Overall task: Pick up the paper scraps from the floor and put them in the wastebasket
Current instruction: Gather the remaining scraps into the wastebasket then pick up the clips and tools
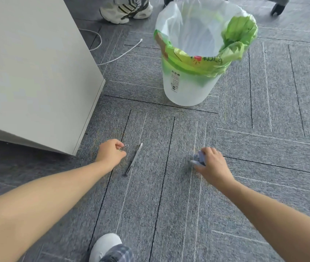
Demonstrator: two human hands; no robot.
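Head camera: pickup under way. The right hand grips a crumpled paper scrap; the left hand is curled, its hold unclear. Next, a lift to the wastebasket.

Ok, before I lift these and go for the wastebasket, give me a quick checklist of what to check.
1. Right hand grips the paper scrap: ok, fingers curl over the crumpled bluish piece on the carpet.
2. Left hand holds something: cannot tell, its fingers curl at a small blurred bit.
3. Wastebasket upright: ok, it stands ahead of both hands.
4. Liner open at the top: ok.
5. Nothing else left on the floor: not ok, a silver strip lies just right of the left hand; what it is, cannot tell.
6. Cable away from the hands: ok, it lies left of the wastebasket.
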